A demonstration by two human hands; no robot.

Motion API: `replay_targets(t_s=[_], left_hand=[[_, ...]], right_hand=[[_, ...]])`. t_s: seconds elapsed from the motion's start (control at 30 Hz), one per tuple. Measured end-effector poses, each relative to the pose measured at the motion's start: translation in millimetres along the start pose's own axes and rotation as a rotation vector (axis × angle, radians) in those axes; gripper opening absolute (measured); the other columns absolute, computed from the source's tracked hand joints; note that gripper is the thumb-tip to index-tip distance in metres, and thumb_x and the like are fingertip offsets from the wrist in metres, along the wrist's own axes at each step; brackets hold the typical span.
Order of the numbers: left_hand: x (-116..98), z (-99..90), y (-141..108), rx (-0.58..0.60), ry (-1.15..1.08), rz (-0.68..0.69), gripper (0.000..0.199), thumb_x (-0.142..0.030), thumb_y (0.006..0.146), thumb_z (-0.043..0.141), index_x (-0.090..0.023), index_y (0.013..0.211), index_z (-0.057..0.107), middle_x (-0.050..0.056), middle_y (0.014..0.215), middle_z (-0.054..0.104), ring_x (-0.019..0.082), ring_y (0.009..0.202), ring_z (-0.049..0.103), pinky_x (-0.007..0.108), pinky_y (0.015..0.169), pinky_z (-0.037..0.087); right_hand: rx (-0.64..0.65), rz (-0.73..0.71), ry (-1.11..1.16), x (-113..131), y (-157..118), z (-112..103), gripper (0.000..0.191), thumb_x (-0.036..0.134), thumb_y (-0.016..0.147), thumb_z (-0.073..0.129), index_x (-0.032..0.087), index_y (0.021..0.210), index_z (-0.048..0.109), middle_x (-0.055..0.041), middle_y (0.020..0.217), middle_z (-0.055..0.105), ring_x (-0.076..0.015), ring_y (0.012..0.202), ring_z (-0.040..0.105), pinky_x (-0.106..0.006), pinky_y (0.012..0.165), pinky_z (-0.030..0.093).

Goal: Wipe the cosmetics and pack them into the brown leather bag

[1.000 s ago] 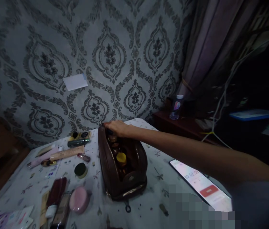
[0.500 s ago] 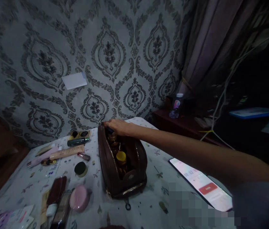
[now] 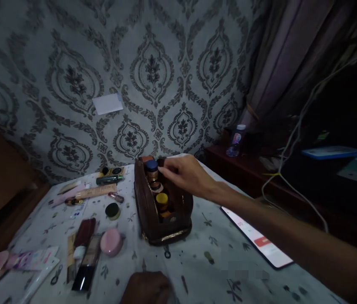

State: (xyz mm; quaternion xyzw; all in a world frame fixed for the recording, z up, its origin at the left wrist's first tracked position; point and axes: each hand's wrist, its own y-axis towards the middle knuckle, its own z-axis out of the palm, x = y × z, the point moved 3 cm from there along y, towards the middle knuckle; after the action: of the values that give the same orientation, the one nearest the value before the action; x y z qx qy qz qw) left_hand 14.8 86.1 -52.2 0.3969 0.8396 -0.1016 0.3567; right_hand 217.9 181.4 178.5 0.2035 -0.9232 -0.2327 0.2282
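Note:
A brown zippered toiletry bag (image 3: 140,202) stands unzipped on the patterned bedsheet (image 3: 203,249). Inside it are a blue-capped container (image 3: 152,165) at the far end, a round-topped item (image 3: 156,186) and a yellow-capped container (image 3: 162,200). My right hand (image 3: 186,173) is over the bag's far right side. Its bent thumb and fingers are slightly apart, close beside the blue cap, with nothing seen between them; some fingertips are hidden. At the bottom edge my left hand (image 3: 146,289) is dark and partly cut off, its fingers too dim to read.
Cosmetics lie left of the bag, among them a round pink container (image 3: 111,242), a dark-lidded jar (image 3: 113,210), a beige tube (image 3: 96,191) and a green tube (image 3: 109,180). A lit phone (image 3: 260,238) lies to the right. A plastic bottle (image 3: 235,141) stands on the dark red surface behind.
My right hand has drawn back rightward from the bag's far end, uncovering the blue-capped container. More of my left hand shows at the bottom. The view has shifted slightly.

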Motion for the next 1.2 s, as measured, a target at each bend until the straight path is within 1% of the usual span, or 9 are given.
replay_targets(t_s=[0.1, 0.3, 0.43, 0.57, 0.67, 0.8, 0.97, 1.07, 1.2], left_hand=[[-21.7, -10.3, 1.8, -0.092, -0.022, -0.028, 0.018, -0.020, 0.086, 0.050, -0.020, 0.084, 0.068, 0.003, 0.079, 0.074, 0.016, 0.073, 0.069, 0.022, 0.071, 0.050], [-58.2, -33.5, -3.6, 0.014, 0.084, -0.009, 0.023, -0.030, 0.096, 0.049, -0.018, 0.095, 0.068, 0.004, 0.092, 0.073, 0.018, 0.088, 0.068, 0.025, 0.082, 0.048], [-66.1, -42.8, -20.0, 0.050, 0.262, 0.063, 0.042, -0.047, 0.086, 0.065, -0.017, 0.115, 0.061, 0.010, 0.111, 0.067, 0.026, 0.107, 0.061, 0.032, 0.094, 0.046], [-68.2, -45.9, -41.7, 0.034, 0.401, 0.091, 0.039, -0.035, 0.085, 0.068, -0.015, 0.117, 0.058, 0.014, 0.118, 0.061, 0.028, 0.114, 0.055, 0.037, 0.099, 0.044], [-60.2, -47.5, -55.7, -0.034, 0.449, 0.011, 0.013, -0.025, 0.090, 0.059, -0.017, 0.100, 0.063, 0.011, 0.109, 0.064, 0.025, 0.109, 0.057, 0.034, 0.097, 0.045], [-46.5, -61.4, -74.4, -0.137, 0.349, -0.059, 0.016, -0.018, 0.093, 0.047, -0.018, 0.097, 0.062, 0.008, 0.101, 0.068, 0.020, 0.096, 0.062, 0.028, 0.088, 0.049], [-23.2, -108.3, -99.7, -0.433, 0.122, -0.102, 0.023, -0.022, 0.096, 0.042, -0.019, 0.106, 0.063, 0.006, 0.105, 0.070, 0.018, 0.099, 0.065, 0.027, 0.089, 0.049], [0.8, -138.2, -113.3, -0.576, 0.255, -0.280, 0.023, -0.025, 0.096, 0.043, -0.019, 0.105, 0.063, 0.005, 0.104, 0.071, 0.018, 0.097, 0.066, 0.026, 0.087, 0.049], [33.5, -180.6, -134.8, -0.644, 0.427, -0.469, 0.026, -0.025, 0.095, 0.041, -0.020, 0.109, 0.063, 0.006, 0.110, 0.070, 0.021, 0.102, 0.064, 0.029, 0.089, 0.048]], right_hand=[[0.011, -0.019, 0.208, 24.0, -42.3, 5.9, 0.035, 0.037, 0.091, 0.047, 0.019, 0.061, 0.055, 0.0028, 0.052, 0.050, -0.0098, 0.048, 0.041, -0.023, 0.051, 0.029], [0.166, -0.073, 0.417, 63.4, -108.0, 50.6, 0.041, 0.040, 0.093, 0.046, 0.021, 0.057, 0.048, 0.0015, 0.051, 0.048, -0.0113, 0.047, 0.044, -0.026, 0.050, 0.030], [0.274, 0.042, 0.561, 71.5, -122.9, 89.2, 0.041, 0.042, 0.092, 0.046, 0.021, 0.057, 0.047, 0.0011, 0.053, 0.049, -0.0133, 0.051, 0.048, -0.025, 0.050, 0.032], [0.409, 0.206, 0.859, 79.1, -122.9, 129.9, 0.040, 0.053, 0.087, 0.049, 0.020, 0.065, 0.051, 0.0014, 0.056, 0.053, -0.0129, 0.047, 0.049, -0.025, 0.048, 0.038], [0.455, 0.306, 1.011, 87.3, -118.0, 159.2, 0.040, 0.058, 0.079, 0.054, 0.019, 0.068, 0.053, 0.0022, 0.055, 0.054, -0.0115, 0.043, 0.047, -0.024, 0.046, 0.037], [0.404, 0.323, 0.997, 98.7, -109.3, 187.8, 0.033, 0.051, 0.076, 0.056, 0.018, 0.072, 0.056, 0.0016, 0.061, 0.057, -0.0128, 0.049, 0.052, -0.025, 0.049, 0.041], [0.272, 0.175, 0.787, 111.2, -110.1, 208.4, 0.029, 0.041, 0.079, 0.051, 0.018, 0.092, 0.061, -0.0067, 0.086, 0.067, -0.0215, 0.076, 0.064, -0.034, 0.071, 0.051], [0.227, 0.112, 0.688, 116.8, -118.4, 213.9, 0.024, 0.036, 0.083, 0.048, 0.019, 0.096, 0.060, -0.0089, 0.091, 0.065, -0.0233, 0.081, 0.064, -0.037, 0.075, 0.052], [0.220, 0.045, 0.627, 120.2, -126.7, 211.6, 0.021, 0.032, 0.087, 0.044, 0.020, 0.096, 0.060, -0.0091, 0.089, 0.063, -0.0246, 0.082, 0.062, -0.039, 0.075, 0.051]])
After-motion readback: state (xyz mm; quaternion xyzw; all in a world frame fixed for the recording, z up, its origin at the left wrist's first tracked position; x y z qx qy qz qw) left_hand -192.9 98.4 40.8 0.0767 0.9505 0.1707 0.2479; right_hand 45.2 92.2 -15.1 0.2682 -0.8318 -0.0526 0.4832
